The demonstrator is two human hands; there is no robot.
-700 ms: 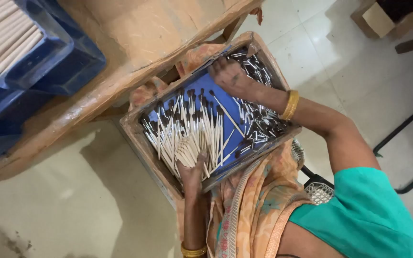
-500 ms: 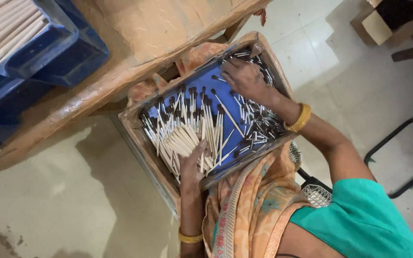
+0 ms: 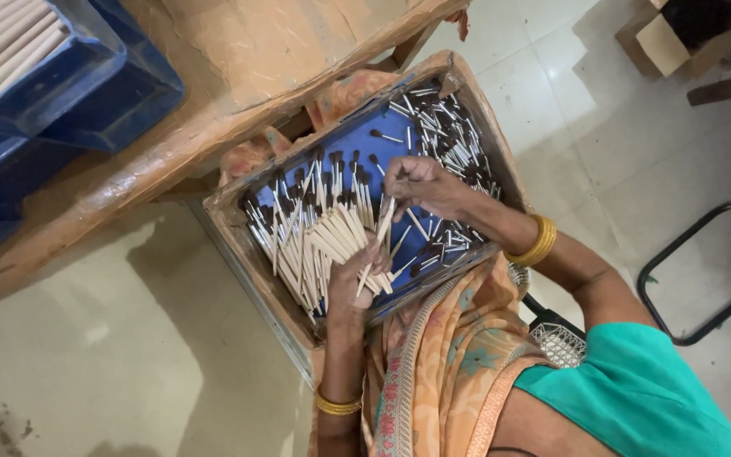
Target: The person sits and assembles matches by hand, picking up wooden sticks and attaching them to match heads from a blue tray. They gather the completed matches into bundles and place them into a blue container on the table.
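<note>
Sticks [image 3: 323,245], pale with dark tips, heaped in blue-lined wooden tray [image 3: 239,245] at frame centre. Left hand [image 3: 353,283] fingers curled round a bundle; right hand [image 3: 420,182] fingers pinched shut on one stick [image 3: 385,222]. Wooden table [image 3: 239,59] and blue crate [image 3: 86,76] upper left; pale tiled floor [image 3: 86,355] around.

Blue tray [image 3: 399,127], pale dark-tipped sticks [image 3: 315,245]
</note>
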